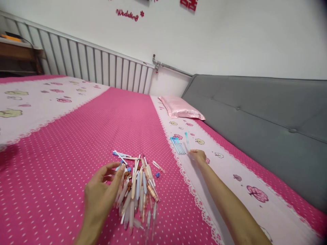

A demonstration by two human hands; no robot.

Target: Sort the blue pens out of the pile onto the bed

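My right hand (198,156) pinches the lower end of a light blue pen (187,140), holding it just right of a neat row of several similar blue pens (178,145) on the white strip of the bedspread. At the left edge of a loose pile of pens and pen parts (138,187), my left hand (104,183) has its thumb and fingertips closed together. What those fingers hold, if anything, is hidden among the pieces. The pile mixes white, peach, grey-blue and clear barrels with brown and blue small parts.
A small blue piece (157,175) and a thin clear pen part (158,166) lie right of the pile. The pink dotted bedspread (122,115) spreads beneath everything. Beyond are a pink pillow (181,108), a grey headboard (255,105) and a white radiator (102,66).
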